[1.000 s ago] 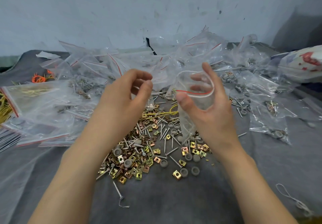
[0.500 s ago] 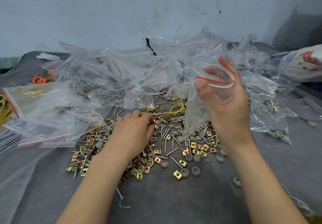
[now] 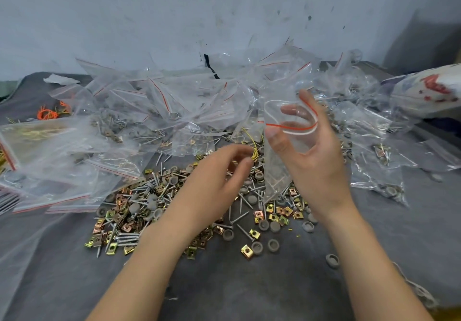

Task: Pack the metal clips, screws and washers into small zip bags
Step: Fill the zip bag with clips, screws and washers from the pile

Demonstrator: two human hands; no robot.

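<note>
A loose pile of gold metal clips (image 3: pixel 247 250), silver screws (image 3: pixel 127 238) and grey round washers (image 3: pixel 257 247) lies on the grey cloth (image 3: pixel 249 293). Above the pile's right side, my right hand (image 3: pixel 316 171) holds a small clear zip bag (image 3: pixel 277 171) with its red-lined mouth spread open, fingers inside the rim and thumb outside. My left hand (image 3: pixel 212 191) hovers over the pile's far part with curled fingers. Its fingertips and thumb pinch at a small bundle of yellow wire (image 3: pixel 254 154) just left of the bag.
A big heap of filled zip bags (image 3: pixel 149 101) runs along the wall behind the pile. Flat bags (image 3: pixel 50 196) lie stacked at the left, orange ties (image 3: pixel 47 114) beyond them. A white printed sack (image 3: pixel 429 91) lies at the far right.
My left hand dropped from beside the bag mouth to the pile, then moved right and up to the yellow wire. My right hand lifted the open bag higher and to the right.
</note>
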